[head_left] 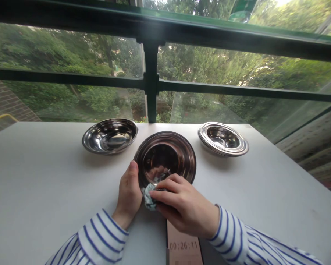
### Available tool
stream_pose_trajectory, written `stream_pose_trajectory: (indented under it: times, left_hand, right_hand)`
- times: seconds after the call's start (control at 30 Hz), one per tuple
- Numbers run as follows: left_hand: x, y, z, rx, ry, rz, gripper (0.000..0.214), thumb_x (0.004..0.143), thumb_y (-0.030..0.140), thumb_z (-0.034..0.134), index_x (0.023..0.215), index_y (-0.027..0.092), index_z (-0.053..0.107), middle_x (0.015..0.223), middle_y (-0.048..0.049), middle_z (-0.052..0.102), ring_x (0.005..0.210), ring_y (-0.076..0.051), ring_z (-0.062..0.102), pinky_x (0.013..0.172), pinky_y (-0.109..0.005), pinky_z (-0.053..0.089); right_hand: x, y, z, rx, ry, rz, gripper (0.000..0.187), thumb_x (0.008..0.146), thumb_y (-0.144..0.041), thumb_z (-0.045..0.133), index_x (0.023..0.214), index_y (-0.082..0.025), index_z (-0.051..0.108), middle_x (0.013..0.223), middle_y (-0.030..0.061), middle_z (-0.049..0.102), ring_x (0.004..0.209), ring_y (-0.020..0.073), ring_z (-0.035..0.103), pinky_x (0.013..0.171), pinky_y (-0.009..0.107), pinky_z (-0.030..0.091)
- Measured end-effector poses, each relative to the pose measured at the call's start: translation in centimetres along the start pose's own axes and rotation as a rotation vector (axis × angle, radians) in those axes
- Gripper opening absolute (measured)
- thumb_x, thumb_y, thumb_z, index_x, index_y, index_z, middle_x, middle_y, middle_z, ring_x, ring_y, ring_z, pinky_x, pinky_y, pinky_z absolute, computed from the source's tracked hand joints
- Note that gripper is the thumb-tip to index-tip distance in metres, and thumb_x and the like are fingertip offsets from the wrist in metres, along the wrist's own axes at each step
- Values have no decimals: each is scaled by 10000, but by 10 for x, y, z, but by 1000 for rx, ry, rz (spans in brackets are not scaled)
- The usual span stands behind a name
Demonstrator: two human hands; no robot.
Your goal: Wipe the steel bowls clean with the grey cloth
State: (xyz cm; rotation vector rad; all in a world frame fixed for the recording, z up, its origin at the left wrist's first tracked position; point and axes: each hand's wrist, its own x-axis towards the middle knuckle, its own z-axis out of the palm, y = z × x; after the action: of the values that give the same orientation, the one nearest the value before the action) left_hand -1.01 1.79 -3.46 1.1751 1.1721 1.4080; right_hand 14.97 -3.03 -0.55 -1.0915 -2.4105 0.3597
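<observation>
A shiny steel bowl (165,141) is tipped toward me above the white table, its inside facing me. My left hand (129,193) grips its left rim, thumb on the near side and the other fingers hidden behind. Bunched in my right hand (182,206) is a pale green cloth (149,198), pressed against the lower left part of the bowl's rim. The right fingers are closed around the cloth, and the hand covers the bowl's lower edge.
On the white table (71,191), a steel bowl (110,137) stands back left and stacked steel bowls (223,140) back right. A phone (183,244) showing a timer lies under my right wrist. Behind the table runs a green window frame (151,79).
</observation>
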Motion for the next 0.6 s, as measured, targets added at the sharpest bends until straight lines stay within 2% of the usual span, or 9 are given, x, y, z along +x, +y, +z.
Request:
stream_pose_trajectory:
  times: [0.17, 0.3, 0.37, 0.5, 0.6]
  left_hand:
    - [3, 1, 3, 27, 42, 9, 561, 864, 540, 356, 1121, 111, 610, 1098, -86, 674, 1114, -244, 554, 926, -335, 437]
    - [2, -1, 2, 34, 63, -34, 576, 859, 558, 345, 1026, 96, 647, 1068, -102, 681, 1067, -251, 582, 945, -360, 421]
    - [2, -1, 1, 49, 56, -39, 585, 860, 562, 335, 1006, 92, 652, 1045, -106, 686, 1051, -250, 590, 939, -360, 424]
    - [1, 5, 2, 125, 63, 14, 589, 856, 570, 333, 1040, 104, 643, 1037, -93, 690, 1056, -246, 583, 875, -333, 459]
    - [-1, 8, 7, 134, 62, 33, 590, 858, 575, 318, 1002, 111, 653, 1022, -88, 694, 1044, -240, 587, 857, -324, 467]
  right_hand:
    - [-5, 10, -5, -99, -60, -1, 246, 868, -226, 515, 1098, -229, 604, 1027, 48, 622, 905, 191, 489, 825, 342, 436]
    - [3, 1, 7, -56, 50, 19, 276, 903, -248, 459, 1149, -187, 567, 1067, 66, 606, 918, 194, 479, 833, 333, 443]
    - [5, -2, 8, -60, 32, 5, 267, 897, -236, 460, 1135, -182, 570, 1040, 62, 613, 904, 192, 484, 830, 335, 445]
    - [-1, 5, -3, -112, -82, 0, 226, 857, -218, 520, 1068, -200, 599, 967, 55, 624, 898, 199, 492, 800, 336, 455]
    - [0, 5, -2, -117, -53, 14, 222, 862, -213, 514, 1067, -188, 595, 972, 65, 621, 894, 201, 484, 806, 342, 452]
